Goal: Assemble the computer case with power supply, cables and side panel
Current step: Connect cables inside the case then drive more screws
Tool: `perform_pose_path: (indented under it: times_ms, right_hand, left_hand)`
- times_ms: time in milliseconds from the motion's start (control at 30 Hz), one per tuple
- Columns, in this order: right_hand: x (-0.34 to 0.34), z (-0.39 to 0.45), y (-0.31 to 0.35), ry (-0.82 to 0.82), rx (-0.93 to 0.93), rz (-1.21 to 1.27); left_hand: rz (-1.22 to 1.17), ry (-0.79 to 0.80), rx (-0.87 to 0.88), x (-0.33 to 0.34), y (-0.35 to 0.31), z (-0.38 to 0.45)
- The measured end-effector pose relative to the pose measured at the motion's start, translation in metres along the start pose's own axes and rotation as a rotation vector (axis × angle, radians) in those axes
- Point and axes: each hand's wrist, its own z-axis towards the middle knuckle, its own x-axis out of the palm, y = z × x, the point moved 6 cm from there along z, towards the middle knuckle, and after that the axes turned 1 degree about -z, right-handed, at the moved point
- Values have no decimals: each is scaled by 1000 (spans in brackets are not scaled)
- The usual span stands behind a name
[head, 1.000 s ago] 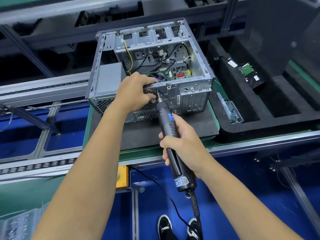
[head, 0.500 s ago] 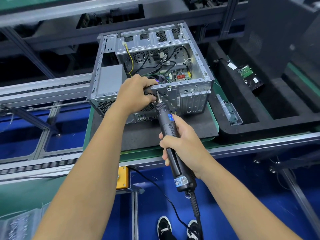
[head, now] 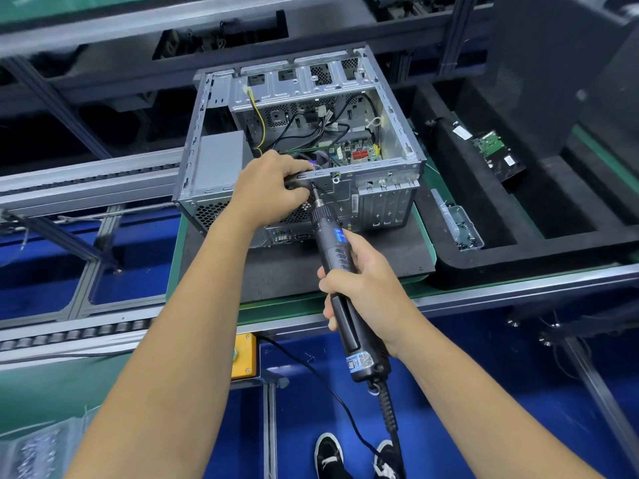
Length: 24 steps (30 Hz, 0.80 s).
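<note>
Conveyor-line desk (head: 301,305) | computer case (head: 380,188) laid open-side up on black mat, power supply (head: 218,164) seated inside | left hand (head: 269,188) clenched on rear edge, steadying | right hand (head: 366,288) grasping electric screwdriver (head: 335,257), tip set to rear panel

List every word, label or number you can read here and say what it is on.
"COR": partial white letters on the blue sticker of the electric screwdriver; the rest is cut off.
White label with a code at the screwdriver's base: too blurred to read.
Sticker on the computer case rear: too small.
White labels on the circuit board in the foam tray: unreadable.
</note>
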Motion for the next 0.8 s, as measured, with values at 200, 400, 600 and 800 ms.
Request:
perform_pose_path:
  times_ms: [200,400,600,800]
  right_hand:
    - [3,-2,-4,6,30,70]
    - [-1,-7,0,162,12,-26]
    - [3,-9,2,46,-56,-46]
    - [13,-6,3,-3,-92,-110]
  left_hand:
    - [-59,34,-4,-4,-5,-3]
    - [-11,13,14,-3,-3,-2]
    - [14,12,8,-1,0,0]
    - [14,48,6,0,3,1]
